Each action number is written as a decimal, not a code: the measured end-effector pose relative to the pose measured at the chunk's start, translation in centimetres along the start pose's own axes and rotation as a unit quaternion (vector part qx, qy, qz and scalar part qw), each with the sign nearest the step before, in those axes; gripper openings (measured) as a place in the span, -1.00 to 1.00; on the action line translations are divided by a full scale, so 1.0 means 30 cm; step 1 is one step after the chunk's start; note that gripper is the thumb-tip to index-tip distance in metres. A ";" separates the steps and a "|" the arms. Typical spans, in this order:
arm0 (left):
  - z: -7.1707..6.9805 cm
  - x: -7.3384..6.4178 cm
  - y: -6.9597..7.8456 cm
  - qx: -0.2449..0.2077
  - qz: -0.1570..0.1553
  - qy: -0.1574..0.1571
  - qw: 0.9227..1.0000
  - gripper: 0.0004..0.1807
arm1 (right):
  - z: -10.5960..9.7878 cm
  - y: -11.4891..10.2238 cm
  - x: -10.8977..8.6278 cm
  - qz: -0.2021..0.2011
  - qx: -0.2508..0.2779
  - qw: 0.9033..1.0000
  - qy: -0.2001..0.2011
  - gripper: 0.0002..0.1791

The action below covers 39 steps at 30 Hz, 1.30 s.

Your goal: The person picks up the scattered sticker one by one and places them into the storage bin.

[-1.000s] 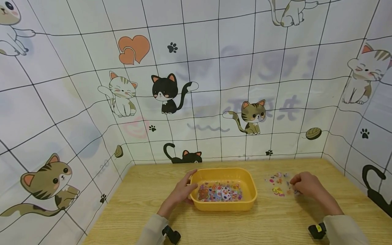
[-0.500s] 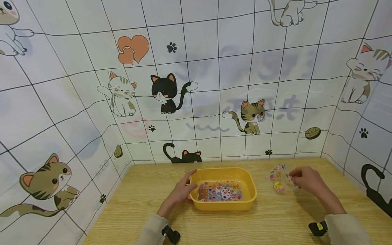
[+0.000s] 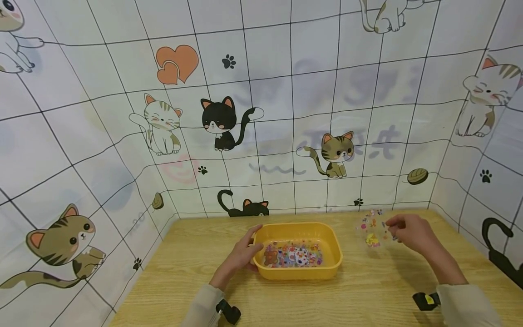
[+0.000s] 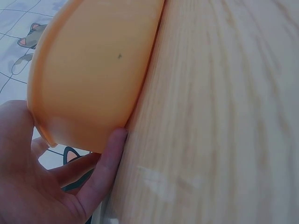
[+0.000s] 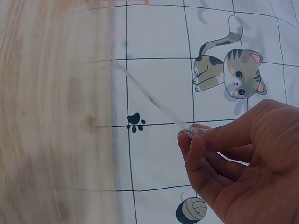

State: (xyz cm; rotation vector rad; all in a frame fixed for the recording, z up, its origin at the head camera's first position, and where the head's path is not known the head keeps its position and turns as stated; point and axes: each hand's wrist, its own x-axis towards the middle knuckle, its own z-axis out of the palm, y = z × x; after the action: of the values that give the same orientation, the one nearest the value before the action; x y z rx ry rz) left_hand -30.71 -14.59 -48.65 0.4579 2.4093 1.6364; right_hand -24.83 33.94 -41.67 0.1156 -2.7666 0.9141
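A yellow plastic tub [image 3: 300,273] stands on the table, with brightly coloured cartoon stickers [image 3: 301,256] lying inside. My left hand [image 3: 244,253] holds its left end, thumb at the rim and the other fingers against the outer wall. In the left wrist view, a fingertip sits low on the tub's side [image 4: 98,70], near the tabletop. To the right of the tub, my right hand [image 3: 413,232] pinches a clear sticker sheet [image 3: 372,240] with small colourful prints by its right edge. That sheet [image 5: 152,98] appears edge-on in the right wrist view, between thumb and fingertips.
The pale wood table [image 3: 367,299] reaches back to a white wall cloth [image 3: 278,136] printed with cats and grid lines. The same cloth closes off the left and right sides. A small black device [image 3: 426,301] is worn at each wrist.
My right hand has lifted the sticker sheet, which now stands tilted up and farther back than before. My left hand stays at the tub's left end.
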 end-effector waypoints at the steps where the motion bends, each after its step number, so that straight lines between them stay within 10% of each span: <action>1: 0.000 0.002 -0.001 0.001 0.001 0.000 1.000 -0.31 | -0.003 -0.007 -0.001 -0.001 -0.002 1.000 0.002 -0.71; 39: -0.002 0.001 0.000 0.003 0.002 -0.004 1.000 -0.31 | -0.060 -0.211 -0.045 -0.038 -0.006 0.998 0.050 -0.72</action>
State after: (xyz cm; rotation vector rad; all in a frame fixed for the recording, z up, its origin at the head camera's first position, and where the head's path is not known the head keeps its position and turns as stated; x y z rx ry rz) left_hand -30.75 -14.65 -48.63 0.4697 2.4103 1.6263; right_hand -22.27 29.94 -36.92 0.1679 -2.6564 0.8597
